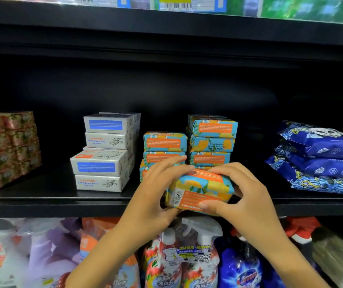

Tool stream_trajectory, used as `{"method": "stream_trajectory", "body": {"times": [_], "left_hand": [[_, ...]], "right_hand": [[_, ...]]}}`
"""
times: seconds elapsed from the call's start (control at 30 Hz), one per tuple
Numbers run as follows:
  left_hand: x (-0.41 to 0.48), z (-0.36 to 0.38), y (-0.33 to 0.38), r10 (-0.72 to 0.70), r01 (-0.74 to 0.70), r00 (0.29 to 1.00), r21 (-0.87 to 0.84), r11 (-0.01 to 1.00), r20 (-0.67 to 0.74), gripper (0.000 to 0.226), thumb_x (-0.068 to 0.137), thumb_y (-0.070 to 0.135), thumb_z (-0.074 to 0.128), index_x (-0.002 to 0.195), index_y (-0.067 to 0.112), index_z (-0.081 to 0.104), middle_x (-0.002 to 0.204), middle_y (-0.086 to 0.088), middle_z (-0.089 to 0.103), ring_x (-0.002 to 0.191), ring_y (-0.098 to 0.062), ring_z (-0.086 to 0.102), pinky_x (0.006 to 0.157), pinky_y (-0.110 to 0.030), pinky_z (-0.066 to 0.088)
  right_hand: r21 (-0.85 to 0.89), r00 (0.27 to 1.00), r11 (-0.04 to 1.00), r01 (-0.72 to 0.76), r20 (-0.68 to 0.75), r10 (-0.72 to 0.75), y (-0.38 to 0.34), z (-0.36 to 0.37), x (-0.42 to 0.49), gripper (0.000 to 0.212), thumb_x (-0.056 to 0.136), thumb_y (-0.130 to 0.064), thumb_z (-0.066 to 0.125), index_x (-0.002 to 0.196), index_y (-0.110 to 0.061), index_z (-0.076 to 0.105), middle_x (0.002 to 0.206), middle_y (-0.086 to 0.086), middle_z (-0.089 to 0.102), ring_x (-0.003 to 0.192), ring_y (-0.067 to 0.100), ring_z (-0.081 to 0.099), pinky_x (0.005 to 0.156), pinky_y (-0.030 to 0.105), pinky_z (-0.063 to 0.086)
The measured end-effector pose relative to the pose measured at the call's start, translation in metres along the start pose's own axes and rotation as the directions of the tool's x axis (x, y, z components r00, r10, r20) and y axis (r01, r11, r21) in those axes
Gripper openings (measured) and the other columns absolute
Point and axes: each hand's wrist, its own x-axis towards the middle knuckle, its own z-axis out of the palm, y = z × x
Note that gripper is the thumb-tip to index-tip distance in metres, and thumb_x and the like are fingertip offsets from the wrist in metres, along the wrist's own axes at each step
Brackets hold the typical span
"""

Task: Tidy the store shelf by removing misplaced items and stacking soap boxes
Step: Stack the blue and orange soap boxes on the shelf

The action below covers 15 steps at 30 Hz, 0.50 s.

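Both hands hold one blue-and-orange soap box (199, 189) at the front edge of the black shelf (62, 204). My left hand (156, 190) grips its left end, my right hand (241, 192) its right end. Behind it stand two stacks of the same soap: a lower left stack (164, 148) and a taller right stack (213, 140). Their lowest boxes are hidden by my hands. To the left stand white soap boxes (104, 152) in an uneven pile with blue and orange labels.
Red floral soap packs (6, 148) are stacked at the far left. Blue patterned bags (320, 159) lie piled at the right. Below the shelf stand spray bottles (189, 252) and detergent refill pouches (48, 252). Price tags (174, 3) hang on the shelf above.
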Motion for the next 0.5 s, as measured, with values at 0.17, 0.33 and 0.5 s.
{"method": "stream_trajectory", "body": {"times": [0.17, 0.33, 0.5], "left_hand": [[0.0, -0.007, 0.012, -0.248, 0.266, 0.964, -0.313, 0.912, 0.096, 0.08, 0.065, 0.047, 0.077, 0.136, 0.045, 0.04, 0.137, 0.021, 0.047, 0.129, -0.001, 0.043, 0.102, -0.022, 0.041], [0.007, -0.009, 0.014, -0.405, 0.428, 0.9, -0.511, 0.746, 0.161, 0.075, 0.053, 0.037, 0.08, 0.122, 0.022, 0.057, 0.113, 0.01, 0.067, 0.103, -0.006, 0.065, 0.08, -0.017, 0.05], [0.005, -0.011, 0.013, -0.405, 0.425, 0.902, -0.471, 0.773, 0.148, 0.067, 0.046, 0.03, 0.085, 0.108, 0.022, 0.061, 0.102, 0.005, 0.07, 0.093, -0.012, 0.068, 0.076, -0.022, 0.053]], "right_hand": [[-0.224, 0.937, 0.938, 0.265, -0.172, -0.306, 0.0, 0.01, -0.004, 0.043, 0.068, -0.019, 0.076, 0.106, -0.016, 0.055, 0.109, -0.01, 0.051, 0.107, -0.003, 0.049, 0.087, 0.007, 0.04], [-0.346, 0.839, 0.83, 0.437, -0.174, -0.515, 0.006, 0.016, -0.005, 0.052, 0.062, 0.012, 0.067, 0.103, -0.014, 0.049, 0.109, 0.0, 0.047, 0.105, 0.013, 0.051, 0.084, 0.021, 0.048], [-0.381, 0.813, 0.794, 0.473, -0.158, -0.56, 0.013, 0.021, -0.005, 0.057, 0.058, 0.02, 0.068, 0.1, -0.012, 0.047, 0.11, 0.004, 0.045, 0.11, 0.016, 0.049, 0.089, 0.022, 0.046]]}}
